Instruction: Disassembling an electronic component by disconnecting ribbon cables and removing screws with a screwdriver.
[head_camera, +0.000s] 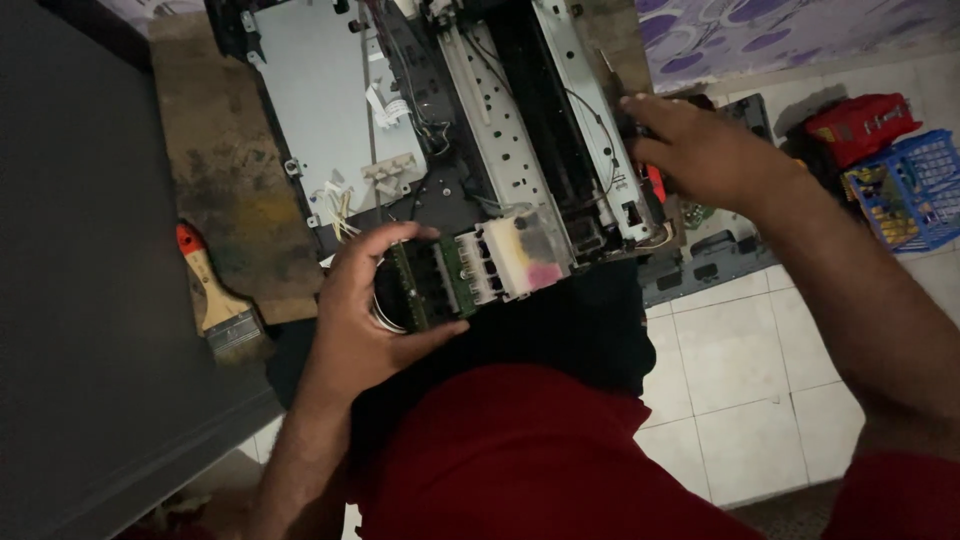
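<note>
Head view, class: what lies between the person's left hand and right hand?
Between left hand and right hand: ink cartridge carriage and opened printer's metal rails.

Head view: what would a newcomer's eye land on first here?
The opened printer chassis at top centre, its metal frame and wiring bare. The left hand grips the ink cartridge carriage at its front edge; the right hand rests on its right side. A paintbrush lies at left.

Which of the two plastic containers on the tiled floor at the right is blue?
The blue one is the open lattice plastic crate at the far right edge. The red plastic case beside it, nearer the opened printer, is closed.
</note>
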